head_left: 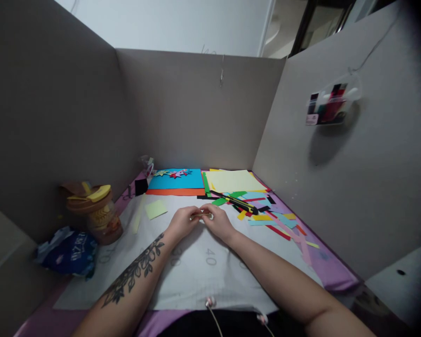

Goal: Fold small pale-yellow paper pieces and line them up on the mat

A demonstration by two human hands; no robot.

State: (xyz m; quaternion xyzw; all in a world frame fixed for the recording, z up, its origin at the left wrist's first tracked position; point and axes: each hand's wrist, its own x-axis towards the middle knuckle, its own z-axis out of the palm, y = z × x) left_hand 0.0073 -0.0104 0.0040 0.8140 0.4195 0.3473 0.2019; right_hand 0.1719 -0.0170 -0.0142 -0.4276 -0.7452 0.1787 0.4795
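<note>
At the lower left of the frame, a blue packet (pixel 70 252), slumped just beside a brown-lidded jar (pixel 104 222). Further in, left of centre, a narrow pale strip (pixel 139 216) lying nearly lengthwise up the frame on the white desk cover (pixel 196 285), with a pale green paper square (pixel 156 209) flat to its right, apart from the hands. Above, toward the far edge of the desk, a blue sheet (pixel 182 183) bearing a cluster of paper stars (pixel 176 174), with an orange sheet (pixel 175 192) showing along its near edge. At the centre, the left hand (pixel 183 222), fingers bent and pinching a small pale piece (pixel 202 215), with the right hand (pixel 219 223) pinching from the opposite side: fingertips almost meeting, neither hand nearer. Long axis of the visible part running crosswise, left to right in the frame, roughly level between the two grips; mostly covered by fingers, so cannot tell its full outline. Right of centre, above the hands, a pale yellow sheet (pixel 235 180), then a black-and-yellow cutter (pixel 241 204) slanting down to the right among scattered coloured strips (pixel 279 232). At the upper right, a clear bag (pixel 331 105), hanging, contents blurred.
</note>
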